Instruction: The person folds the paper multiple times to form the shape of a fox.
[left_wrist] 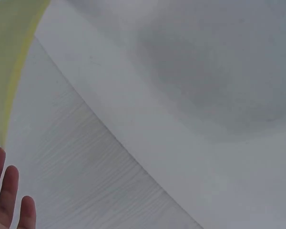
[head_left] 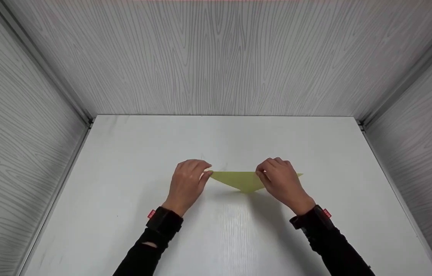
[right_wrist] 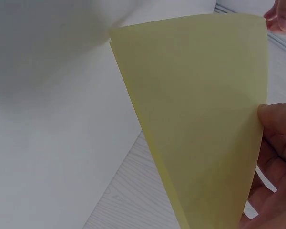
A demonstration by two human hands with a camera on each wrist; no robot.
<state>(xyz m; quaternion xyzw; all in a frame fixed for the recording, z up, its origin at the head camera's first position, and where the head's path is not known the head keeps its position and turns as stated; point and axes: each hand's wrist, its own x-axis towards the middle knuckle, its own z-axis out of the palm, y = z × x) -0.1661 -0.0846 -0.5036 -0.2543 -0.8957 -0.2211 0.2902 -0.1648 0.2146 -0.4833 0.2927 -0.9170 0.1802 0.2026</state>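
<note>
A sheet of yellow paper (head_left: 237,179), folded into a triangle, has its long edge up and its point down, close to the white tabletop. At its left corner, my left hand (head_left: 189,181) pinches the paper near the thumb tip. My right hand (head_left: 283,183) grips the upper edge inward from the right corner, which sticks out beyond the hand. In the right wrist view, the thumb (right_wrist: 276,117) lies on the near face of the paper (right_wrist: 195,90), with fingers behind it. Several left fingers (left_wrist: 8,188) show beside a paper corner (left_wrist: 9,81) in the left wrist view.
The white table (head_left: 154,142) is bounded by a grey wood-grain panel (head_left: 220,57) at the back and similar panels at left (head_left: 17,134) and right (head_left: 419,126). Shadows of the hands and paper fall on the tabletop. Black bands (head_left: 164,222) circle both wrists.
</note>
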